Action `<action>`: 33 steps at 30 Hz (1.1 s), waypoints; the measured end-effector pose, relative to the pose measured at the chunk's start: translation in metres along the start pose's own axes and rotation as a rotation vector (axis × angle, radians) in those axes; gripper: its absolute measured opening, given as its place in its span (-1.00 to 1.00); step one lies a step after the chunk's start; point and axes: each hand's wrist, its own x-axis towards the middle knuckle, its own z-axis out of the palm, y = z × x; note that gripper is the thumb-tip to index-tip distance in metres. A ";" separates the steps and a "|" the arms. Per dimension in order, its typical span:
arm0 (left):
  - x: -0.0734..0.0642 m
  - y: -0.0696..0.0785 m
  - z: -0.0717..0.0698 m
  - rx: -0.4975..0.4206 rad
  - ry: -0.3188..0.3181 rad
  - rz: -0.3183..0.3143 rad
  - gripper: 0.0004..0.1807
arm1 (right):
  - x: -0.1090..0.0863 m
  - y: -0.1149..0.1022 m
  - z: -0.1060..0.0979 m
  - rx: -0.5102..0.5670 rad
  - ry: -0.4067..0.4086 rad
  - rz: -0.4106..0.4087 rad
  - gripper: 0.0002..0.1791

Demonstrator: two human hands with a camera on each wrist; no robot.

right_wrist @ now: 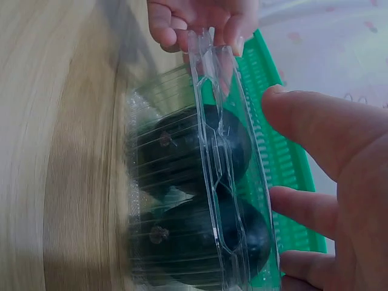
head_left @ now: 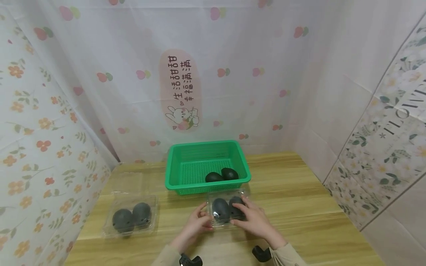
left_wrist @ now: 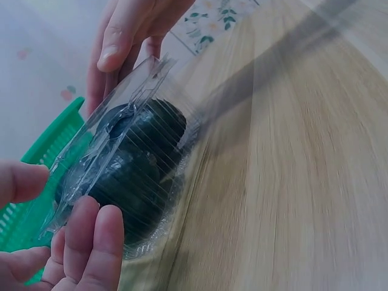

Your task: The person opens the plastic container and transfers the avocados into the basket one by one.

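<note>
A clear plastic clamshell box (head_left: 229, 224) holding two dark avocados (head_left: 221, 210) lies on the table in front of the green basket; its lid lies over them. At the box's left end, my left hand (head_left: 198, 223) pinches the edge, thumb on the lid side and fingers at the rim, as the right wrist view shows. My right hand (head_left: 253, 220) lies over the right end with its fingers spread, fingertips touching the lid. In the left wrist view the lid's rim (left_wrist: 112, 151) runs along the avocados.
A green plastic basket (head_left: 208, 186) stands behind the box, with two loose avocados (head_left: 229, 173) inside. At the left, another clear clamshell (head_left: 151, 203) holds two avocados (head_left: 123, 220), its lid (head_left: 128, 181) folded back. Wood-grained table (head_left: 286, 192); patterned curtains hang behind and beside it.
</note>
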 end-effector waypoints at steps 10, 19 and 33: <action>-0.013 0.005 -0.022 0.001 0.013 0.023 -0.12 | 0.009 -0.016 0.008 0.010 -0.023 -0.074 -0.35; -0.018 0.010 -0.032 0.023 0.010 0.018 -0.14 | 0.010 -0.024 0.014 0.000 -0.034 -0.084 -0.35; -0.026 0.015 -0.048 0.032 -0.004 -0.030 -0.12 | 0.016 -0.031 0.018 -0.101 -0.033 -0.175 -0.43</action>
